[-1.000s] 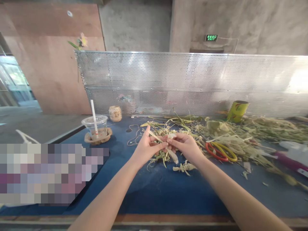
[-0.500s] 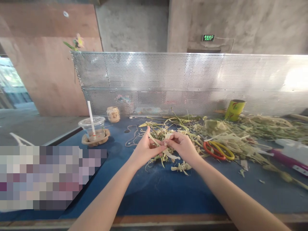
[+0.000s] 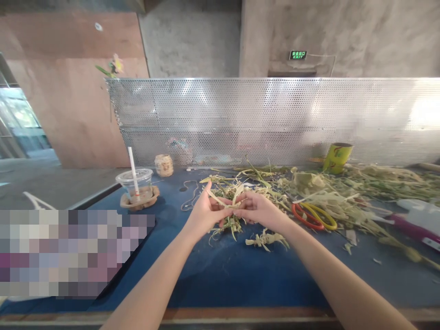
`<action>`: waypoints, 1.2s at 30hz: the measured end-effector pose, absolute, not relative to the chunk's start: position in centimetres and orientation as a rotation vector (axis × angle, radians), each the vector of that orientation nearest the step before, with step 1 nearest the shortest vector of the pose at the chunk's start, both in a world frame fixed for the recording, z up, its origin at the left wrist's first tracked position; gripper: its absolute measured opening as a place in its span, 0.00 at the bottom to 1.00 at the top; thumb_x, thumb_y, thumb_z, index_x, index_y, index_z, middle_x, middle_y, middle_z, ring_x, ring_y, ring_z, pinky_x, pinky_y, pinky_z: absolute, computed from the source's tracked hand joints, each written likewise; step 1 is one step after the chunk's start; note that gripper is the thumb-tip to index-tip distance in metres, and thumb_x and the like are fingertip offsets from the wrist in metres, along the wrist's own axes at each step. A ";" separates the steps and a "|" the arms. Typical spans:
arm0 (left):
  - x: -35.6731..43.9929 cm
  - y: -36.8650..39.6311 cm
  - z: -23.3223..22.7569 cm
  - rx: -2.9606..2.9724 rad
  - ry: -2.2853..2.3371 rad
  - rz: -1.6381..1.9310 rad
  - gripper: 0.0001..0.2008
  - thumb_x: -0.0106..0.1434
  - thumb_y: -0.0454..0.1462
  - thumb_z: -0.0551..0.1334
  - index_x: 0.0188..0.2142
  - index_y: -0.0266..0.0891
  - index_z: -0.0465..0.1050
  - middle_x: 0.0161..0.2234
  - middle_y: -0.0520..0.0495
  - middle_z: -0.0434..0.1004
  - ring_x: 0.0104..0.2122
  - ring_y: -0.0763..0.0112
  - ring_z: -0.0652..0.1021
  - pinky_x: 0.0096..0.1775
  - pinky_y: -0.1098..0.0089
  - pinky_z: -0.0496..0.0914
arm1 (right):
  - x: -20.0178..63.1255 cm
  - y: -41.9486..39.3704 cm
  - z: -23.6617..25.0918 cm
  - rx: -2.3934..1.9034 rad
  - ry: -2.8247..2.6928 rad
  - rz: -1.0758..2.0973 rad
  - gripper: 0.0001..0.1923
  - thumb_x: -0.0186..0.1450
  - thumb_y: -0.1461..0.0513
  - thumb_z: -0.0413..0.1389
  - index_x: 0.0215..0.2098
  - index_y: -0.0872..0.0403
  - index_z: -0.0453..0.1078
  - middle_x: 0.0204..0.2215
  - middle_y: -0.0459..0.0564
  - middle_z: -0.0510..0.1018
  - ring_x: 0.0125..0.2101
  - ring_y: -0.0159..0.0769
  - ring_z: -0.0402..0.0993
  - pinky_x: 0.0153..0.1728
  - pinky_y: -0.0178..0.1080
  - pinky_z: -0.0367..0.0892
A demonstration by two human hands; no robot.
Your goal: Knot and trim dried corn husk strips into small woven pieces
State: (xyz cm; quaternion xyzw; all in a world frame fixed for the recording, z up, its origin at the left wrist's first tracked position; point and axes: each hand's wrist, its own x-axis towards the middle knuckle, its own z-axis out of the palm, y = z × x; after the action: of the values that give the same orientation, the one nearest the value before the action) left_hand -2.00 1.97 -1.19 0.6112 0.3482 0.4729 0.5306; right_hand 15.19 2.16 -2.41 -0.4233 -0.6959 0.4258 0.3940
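Above the blue table (image 3: pixel 220 279), in the head view, two hands are meeting over a litter of dried leaf scraps. The left hand (image 3: pixel 202 216) and right hand (image 3: pixel 261 211) are each pinching one pale leaf strip (image 3: pixel 225 203) between thumb and fingers, closed tight on it. The strip is running roughly left to right between them, its left end angling up and away; where it passes under the fingertips is hard to make out. One small knotted piece (image 3: pixel 266 239) is lying just below the right wrist. One pair of scissors (image 3: pixel 314 216), red and yellow handled, is sitting to the right. One plastic cup (image 3: pixel 135 182) with a straw is standing far left. A pixelated patch is hiding the lower-left corner.
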 end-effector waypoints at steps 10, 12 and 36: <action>-2.0 1.6 -0.9 1.506 0.784 1.098 0.60 0.44 0.33 0.69 0.60 0.45 0.19 0.36 0.40 0.74 0.20 0.71 0.74 0.15 0.77 0.59 | 14.9 1.7 -1.7 -0.909 -1.739 1.121 0.13 0.55 0.61 0.57 0.36 0.54 0.61 0.22 0.42 0.72 0.20 0.24 0.64 0.21 0.29 0.59; -2.0 1.3 -0.8 1.522 0.781 1.113 0.57 0.47 0.35 0.68 0.60 0.47 0.21 0.36 0.41 0.74 0.21 0.71 0.74 0.15 0.77 0.58 | 14.9 1.7 -1.7 -0.921 -1.723 1.122 0.13 0.55 0.61 0.57 0.38 0.54 0.60 0.22 0.41 0.71 0.19 0.24 0.63 0.19 0.28 0.58; -1.9 1.5 -0.9 1.457 0.759 1.018 0.47 0.52 0.38 0.64 0.61 0.37 0.32 0.32 0.44 0.71 0.23 0.72 0.73 0.16 0.77 0.57 | 16.3 1.8 -1.2 -0.970 -1.823 1.025 0.14 0.57 0.57 0.55 0.39 0.55 0.68 0.28 0.48 0.75 0.27 0.30 0.70 0.27 0.33 0.64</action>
State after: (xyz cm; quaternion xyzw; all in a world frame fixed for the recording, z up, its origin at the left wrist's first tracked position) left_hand -1.91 1.51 -0.94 0.6204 0.3229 0.4332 0.5684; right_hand 16.29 1.84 -1.23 -0.3845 -0.7226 0.4064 0.4060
